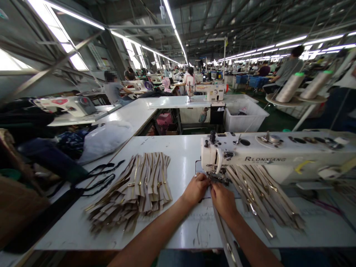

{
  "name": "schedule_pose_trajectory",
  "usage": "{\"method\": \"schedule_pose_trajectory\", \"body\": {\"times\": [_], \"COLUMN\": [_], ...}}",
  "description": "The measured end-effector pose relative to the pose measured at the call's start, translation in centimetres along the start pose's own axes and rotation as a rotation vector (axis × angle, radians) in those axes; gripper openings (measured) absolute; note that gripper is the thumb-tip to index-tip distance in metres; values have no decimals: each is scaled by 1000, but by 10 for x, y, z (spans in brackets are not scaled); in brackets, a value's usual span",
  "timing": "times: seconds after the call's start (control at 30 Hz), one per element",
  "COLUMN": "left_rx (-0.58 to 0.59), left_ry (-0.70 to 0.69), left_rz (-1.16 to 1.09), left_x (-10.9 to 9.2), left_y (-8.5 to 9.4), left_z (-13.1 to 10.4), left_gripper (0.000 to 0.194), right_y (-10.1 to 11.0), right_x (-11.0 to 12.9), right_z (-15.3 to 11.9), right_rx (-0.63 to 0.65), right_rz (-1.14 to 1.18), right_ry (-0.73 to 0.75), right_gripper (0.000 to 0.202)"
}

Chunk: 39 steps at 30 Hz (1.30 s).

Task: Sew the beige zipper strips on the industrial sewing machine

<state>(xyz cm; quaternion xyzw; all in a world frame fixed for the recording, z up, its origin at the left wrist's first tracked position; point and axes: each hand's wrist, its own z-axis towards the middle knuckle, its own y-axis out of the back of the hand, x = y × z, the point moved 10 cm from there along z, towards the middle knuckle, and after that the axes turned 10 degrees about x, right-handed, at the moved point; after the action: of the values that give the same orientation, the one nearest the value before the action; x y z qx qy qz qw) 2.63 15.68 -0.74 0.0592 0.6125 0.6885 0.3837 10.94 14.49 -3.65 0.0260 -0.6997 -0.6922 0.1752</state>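
Both hands meet at the needle area of a white sewing machine [250, 157]. My left hand [197, 188] is closed, fingers pressed together beside the presser foot; what it pinches is too small to make out. My right hand [222, 198] is closed on a beige zipper strip [226, 237], which hangs down past the wrist and over the table's front edge. A large pile of beige zippers [147, 181] with gold-coloured teeth lies left of the hands. More zippers [258, 193] are spread under the machine arm on the right.
Black cords [100, 178] lie at the table's left edge, near a white plastic bag [107, 139]. Thread cones [290, 87] stand at the right. Beyond the table [183, 148] are another sewing machine [211, 91], a white bin [244, 115] and several people.
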Motion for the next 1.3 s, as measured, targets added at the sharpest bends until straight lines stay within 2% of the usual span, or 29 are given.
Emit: {"method": "schedule_pose_trajectory", "body": {"times": [0.3, 0.6, 0.93, 1.13, 1.3], "left_rx": [0, -1, -26, 20, 20], "left_ry": [6, 19, 38, -103, -109], "left_rz": [-33, -70, -110, -142, -141], "left_x": [5, -1, 8, -3, -3], "left_y": [1, 5, 4, -1, -1], "left_z": [3, -7, -5, -5, -5], "left_gripper": [21, 24, 20, 28, 30], "right_y": [3, 5, 8, 8, 5], "right_x": [3, 4, 5, -1, -9], "right_z": [5, 4, 3, -19, -48], "right_rx": [35, 43, 47, 42, -56], "right_rz": [-30, -10, 37, 97, 296], "right_ry": [-25, -17, 22, 39, 82], "right_gripper": [29, 31, 31, 29, 35]}}
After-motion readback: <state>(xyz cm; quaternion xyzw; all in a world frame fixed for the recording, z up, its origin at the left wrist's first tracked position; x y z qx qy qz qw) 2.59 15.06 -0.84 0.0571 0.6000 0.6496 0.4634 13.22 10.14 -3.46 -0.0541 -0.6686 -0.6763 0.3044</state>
